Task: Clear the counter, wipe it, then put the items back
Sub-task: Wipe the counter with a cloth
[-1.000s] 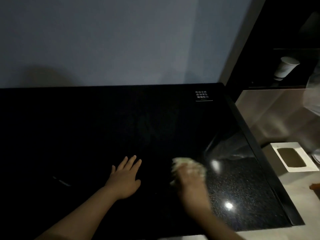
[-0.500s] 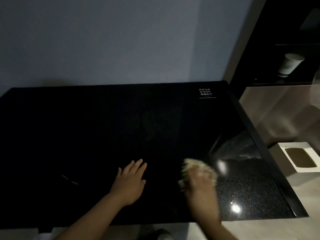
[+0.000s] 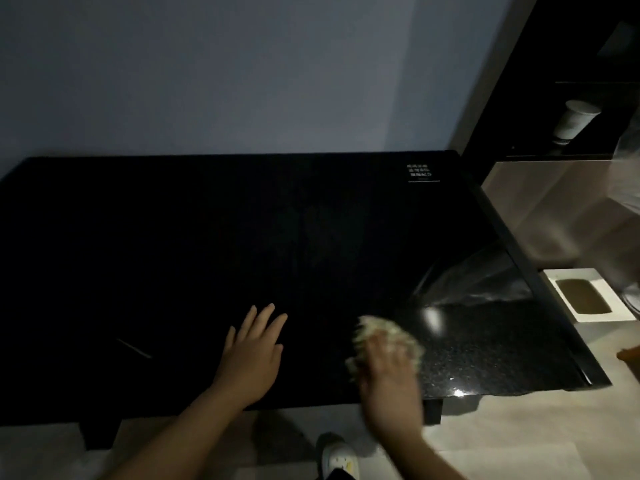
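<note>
Two hands on the black counter (image 3: pixel 207 237): the wiping step.
Left hand (image 3: pixel 252 355) lies flat, fingers straight; right hand (image 3: pixel 388 379) presses a pale cloth (image 3: pixel 381 332) near the front edge, its finger curl blurred. Next, likely: sweep the remaining top.

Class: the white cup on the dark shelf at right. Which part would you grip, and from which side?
Grip the cup round its side wall, about halfway up, reaching in from the open front of the shelf. It stands wider end up, so fingers round the taper should hold; the recess probably hampers a top grasp.
</note>
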`<state>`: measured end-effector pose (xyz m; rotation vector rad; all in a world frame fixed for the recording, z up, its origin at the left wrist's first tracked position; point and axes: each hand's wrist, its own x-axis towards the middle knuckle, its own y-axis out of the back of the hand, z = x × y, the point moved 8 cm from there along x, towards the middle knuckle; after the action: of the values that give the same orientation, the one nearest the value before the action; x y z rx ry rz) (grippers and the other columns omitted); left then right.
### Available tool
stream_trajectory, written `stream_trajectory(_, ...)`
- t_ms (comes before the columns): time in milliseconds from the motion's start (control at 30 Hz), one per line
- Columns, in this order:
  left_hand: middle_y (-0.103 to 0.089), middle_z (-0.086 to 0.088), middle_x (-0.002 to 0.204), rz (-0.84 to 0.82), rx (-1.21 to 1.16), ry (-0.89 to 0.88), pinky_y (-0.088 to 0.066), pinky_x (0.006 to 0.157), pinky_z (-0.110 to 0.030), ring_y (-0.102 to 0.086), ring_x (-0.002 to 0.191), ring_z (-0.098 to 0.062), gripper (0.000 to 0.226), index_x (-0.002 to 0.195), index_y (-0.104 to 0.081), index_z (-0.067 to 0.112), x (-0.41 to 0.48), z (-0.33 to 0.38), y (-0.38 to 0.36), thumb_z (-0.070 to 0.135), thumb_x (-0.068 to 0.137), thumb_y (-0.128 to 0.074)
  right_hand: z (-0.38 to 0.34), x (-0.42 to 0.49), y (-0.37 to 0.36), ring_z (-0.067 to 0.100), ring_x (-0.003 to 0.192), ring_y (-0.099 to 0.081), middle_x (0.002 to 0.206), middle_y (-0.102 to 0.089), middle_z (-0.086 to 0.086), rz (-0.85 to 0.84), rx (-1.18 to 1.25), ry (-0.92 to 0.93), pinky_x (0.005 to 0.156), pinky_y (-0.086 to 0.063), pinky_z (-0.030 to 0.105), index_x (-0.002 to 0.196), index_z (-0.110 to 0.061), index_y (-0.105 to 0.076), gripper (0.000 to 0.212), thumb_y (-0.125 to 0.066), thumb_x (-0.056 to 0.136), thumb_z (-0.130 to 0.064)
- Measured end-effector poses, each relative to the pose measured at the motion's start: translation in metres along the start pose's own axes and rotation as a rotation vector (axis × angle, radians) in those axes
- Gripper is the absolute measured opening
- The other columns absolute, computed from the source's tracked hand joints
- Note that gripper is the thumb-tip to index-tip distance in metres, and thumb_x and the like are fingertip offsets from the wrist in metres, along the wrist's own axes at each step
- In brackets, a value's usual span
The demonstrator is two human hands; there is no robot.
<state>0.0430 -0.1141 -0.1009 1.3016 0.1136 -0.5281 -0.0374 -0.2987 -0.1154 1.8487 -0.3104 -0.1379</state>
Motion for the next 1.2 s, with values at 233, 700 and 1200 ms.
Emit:
stream_trajectory(233, 0.015, 0.004, 0.159, -0.165, 0.103, -0.029, 0.004, 0.119, -0.039, 0.015, 0.146, -0.017, 0.057, 0.152, 0.0, 0.029, -0.023, -0.043, -0.012, 0.026, 0.103, -0.028, -0.02, -0.003, -0.009, 0.021, 0.137, -0.037, 0.147, -0.042, 0.0, -0.238, 0.046, 0.273, 0.117, -0.02, 0.033, 0.138, -0.03, -0.043, 0.054, -0.04, 0.089, -0.053)
stream_trajectory(700, 0.009, 0.002, 0.16, -0.276, -0.016, -0.125, 0.001, 0.12, -0.039, 0.011, 0.147, -0.019, 0.058, 0.152, -0.009, 0.024, -0.022, -0.054, -0.008, 0.016, 0.1, -0.032, -0.046, 0.001, -0.015, 0.029, 0.133, -0.038, 0.143, -0.045, 0.008, -0.142, 0.088, 0.138, 0.114, -0.027, 0.04, 0.134, -0.024, -0.049, 0.047, -0.05, 0.091, -0.043)
stream_trajectory(1200, 0.009, 0.002, 0.16, -0.24, 0.12, -0.134, -0.002, 0.12, -0.041, 0.01, 0.147, -0.019, 0.06, 0.152, -0.003, 0.024, -0.03, -0.054, -0.01, 0.023, 0.101, -0.034, 0.005, 0.027, -0.001, 0.029, 0.139, -0.028, 0.151, -0.033, 0.01, -0.103, 0.049, -0.119, 0.116, -0.02, 0.039, 0.142, -0.019, -0.039, 0.053, -0.048, 0.094, -0.037)
